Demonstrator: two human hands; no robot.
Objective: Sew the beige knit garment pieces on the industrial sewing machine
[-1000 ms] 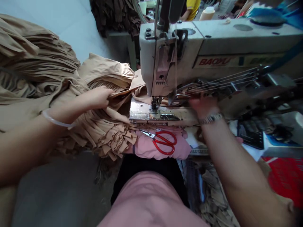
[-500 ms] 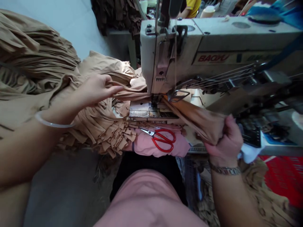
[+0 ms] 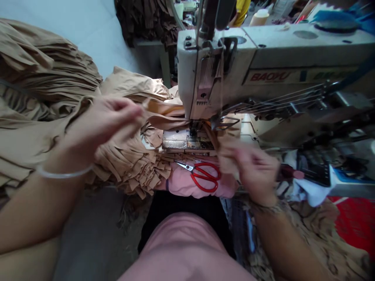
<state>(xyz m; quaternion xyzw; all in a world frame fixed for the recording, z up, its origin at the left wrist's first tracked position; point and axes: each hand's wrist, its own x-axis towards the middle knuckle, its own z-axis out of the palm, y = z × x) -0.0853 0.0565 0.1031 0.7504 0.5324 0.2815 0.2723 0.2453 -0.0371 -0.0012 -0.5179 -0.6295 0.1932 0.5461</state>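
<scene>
Two hands blurred, grip unclear: left hand (image 3: 101, 125), right hand (image 3: 250, 169) flanking needle plate (image 3: 174, 139), tan fabric (image 3: 165, 121) between.

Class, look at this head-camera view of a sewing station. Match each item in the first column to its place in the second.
Items:
1. Red-handled scissors
2. Clear bangle
3. Red BAOYU lettering

Places:
A. On the sewing machine's body
B. Lying on the pink cloth
C. Around the left wrist

Right pairs: 1-B; 2-C; 3-A
</scene>
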